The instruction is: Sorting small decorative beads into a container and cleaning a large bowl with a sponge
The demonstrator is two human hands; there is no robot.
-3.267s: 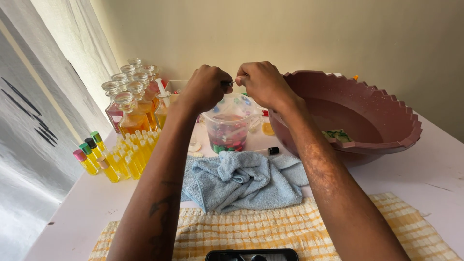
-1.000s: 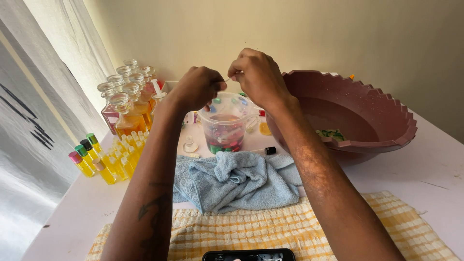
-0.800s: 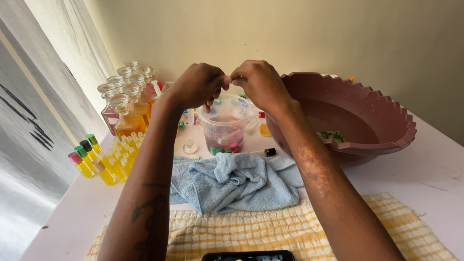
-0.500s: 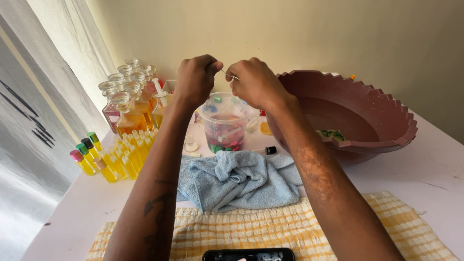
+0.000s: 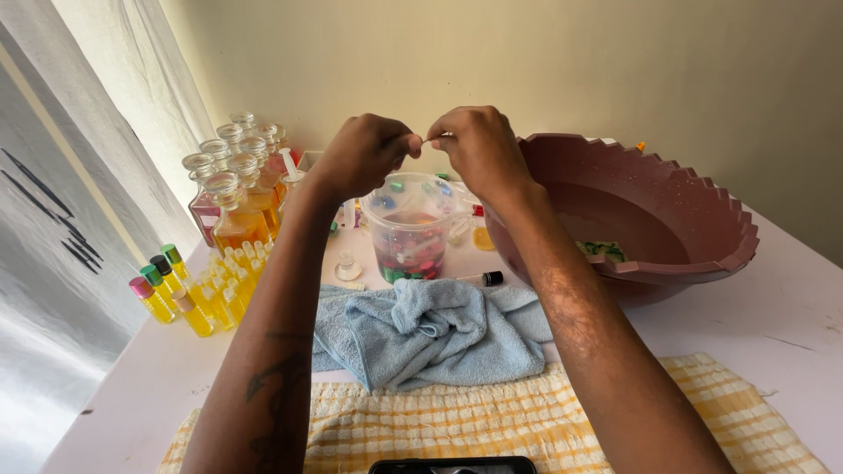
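My left hand (image 5: pixel 362 154) and my right hand (image 5: pixel 475 150) are raised together above a clear plastic jug (image 5: pixel 409 232). Their fingertips pinch a small pale object (image 5: pixel 429 140) between them; what it is I cannot tell. The jug holds reddish liquid with small coloured caps in it. A crumpled blue towel (image 5: pixel 435 331) lies on the white table in front of the jug, with a small black-capped vial (image 5: pixel 482 279) just behind it.
A large maroon basin (image 5: pixel 660 221) with green bits inside stands at the right. Glass flasks of amber liquid (image 5: pixel 234 211) stand at the back left, and small yellow vials with coloured caps (image 5: pixel 187 294) stand in front of them. A yellow checked cloth (image 5: pixel 492 421) and a dark phone (image 5: pixel 452 465) lie near me.
My hands parted slightly, then came back together and rose a little above the jug. Everything on the table stayed in place.
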